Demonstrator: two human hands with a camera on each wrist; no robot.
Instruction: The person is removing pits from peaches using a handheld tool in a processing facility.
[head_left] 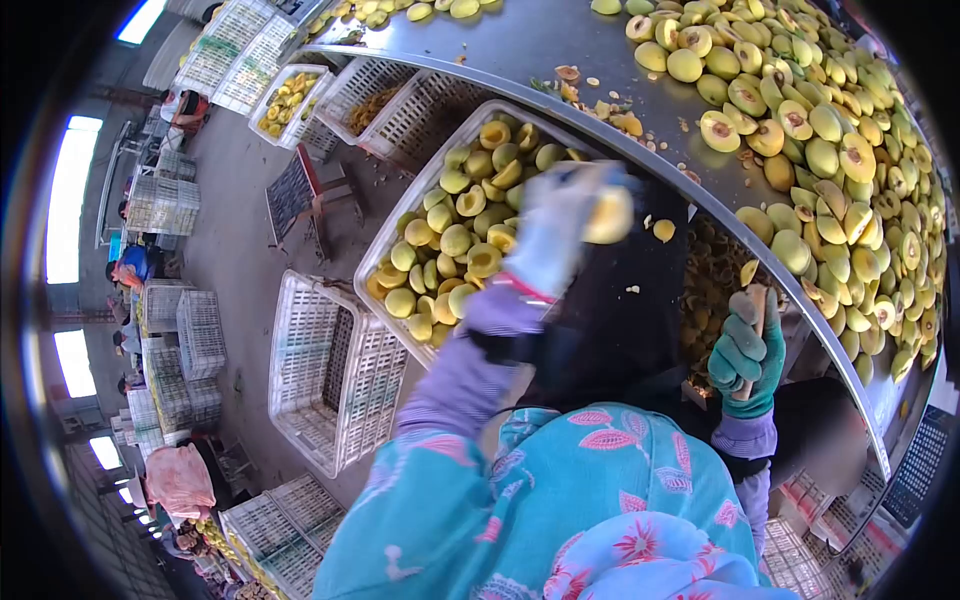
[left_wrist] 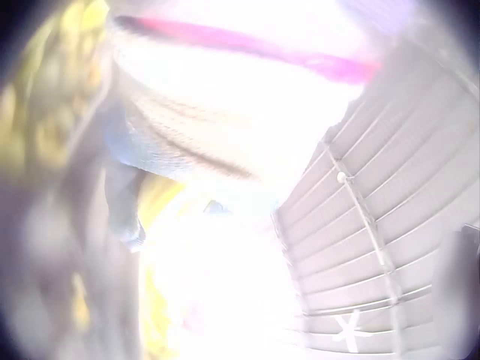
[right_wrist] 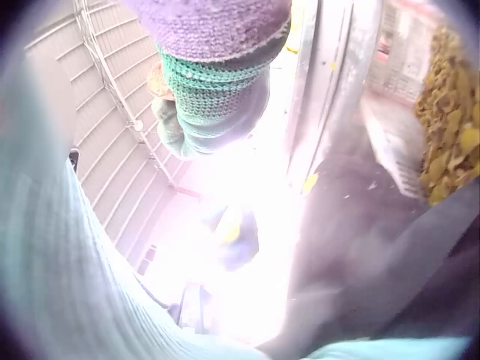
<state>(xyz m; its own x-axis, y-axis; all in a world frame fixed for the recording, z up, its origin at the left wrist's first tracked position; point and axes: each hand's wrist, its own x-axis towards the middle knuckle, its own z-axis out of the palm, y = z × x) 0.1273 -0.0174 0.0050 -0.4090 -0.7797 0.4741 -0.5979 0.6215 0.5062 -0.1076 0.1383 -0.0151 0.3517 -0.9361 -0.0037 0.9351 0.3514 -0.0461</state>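
My left hand [head_left: 560, 225], in a pale glove and blurred, holds a yellow fruit [head_left: 608, 215] over the edge of the fruit-filled crate. In the left wrist view a gloved finger [left_wrist: 124, 210] lies against the yellow fruit [left_wrist: 159, 196]; glare washes out most of that hand. Beneath the metal table's edge, my right hand [head_left: 740, 350] in a green glove grips a wooden-handled tool [head_left: 742, 393]. A small yellow piece [head_left: 749, 272] shows at the tool's upper end. The handle's brown butt [right_wrist: 159, 81] sticks out of the fist in the right wrist view.
Halved and whole stone fruits [head_left: 840, 130] pile on the metal table [head_left: 560, 50]. A white crate [head_left: 365, 280] of fruit halves stands left of my lap, beside another white crate [head_left: 300, 440]. Scraps [head_left: 705, 290] lie below the table edge. A small stool [head_left: 310, 200] stands farther off.
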